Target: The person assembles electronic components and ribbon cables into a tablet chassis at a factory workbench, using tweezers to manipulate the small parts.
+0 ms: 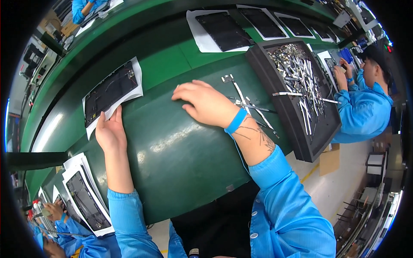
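Note:
My left hand (112, 134) pinches the near edge of a white sheet with a flat black panel (111, 90) lying on it, thumb on top and fingers partly underneath. Thin cables and small parts show along the panel's edges. Over the middle of the green table, my right hand (202, 102) is held palm down with thumb and fingers apart and nothing in them. A blue band with a cord circles that wrist. Just right of it lie several loose flat ribbon cables (237, 91) with small connectors.
A black foam tray (297, 129) heaped with ribbon cables (301, 73) stands at the right table edge. More black panels on white sheets (224, 30) line the far side. Another panel (87, 201) lies at the lower left. Co-workers in blue (361, 107) sit on both sides.

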Demonstrator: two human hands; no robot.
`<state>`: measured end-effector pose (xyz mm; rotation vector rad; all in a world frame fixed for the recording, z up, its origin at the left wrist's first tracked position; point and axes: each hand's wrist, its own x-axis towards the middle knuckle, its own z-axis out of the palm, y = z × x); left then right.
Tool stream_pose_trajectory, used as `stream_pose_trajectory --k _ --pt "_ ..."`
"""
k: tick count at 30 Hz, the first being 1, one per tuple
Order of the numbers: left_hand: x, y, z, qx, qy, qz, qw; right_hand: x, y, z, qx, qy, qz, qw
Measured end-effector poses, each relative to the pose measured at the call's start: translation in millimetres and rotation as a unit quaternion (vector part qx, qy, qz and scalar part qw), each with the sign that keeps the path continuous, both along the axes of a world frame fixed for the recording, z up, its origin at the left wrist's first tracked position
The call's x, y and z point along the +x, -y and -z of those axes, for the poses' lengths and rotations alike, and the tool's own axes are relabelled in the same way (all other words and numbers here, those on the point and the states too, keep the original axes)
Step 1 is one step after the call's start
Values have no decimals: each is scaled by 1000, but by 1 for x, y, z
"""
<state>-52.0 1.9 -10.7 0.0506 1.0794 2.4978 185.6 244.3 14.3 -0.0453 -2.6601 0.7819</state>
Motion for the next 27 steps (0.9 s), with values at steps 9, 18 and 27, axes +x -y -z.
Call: stream_pose_trajectory --k 9,18,27 --pt "-17 10 16 -16 -20 73 997 -5 5 -5 -76 -39 28 996" --pt "-17 9 15 -14 29 -15 999 2 5 -8 3 14 84 996" --pt "21 -16 -4 -206 -141 -193 949 -1 6 2 -27 18 82 996"
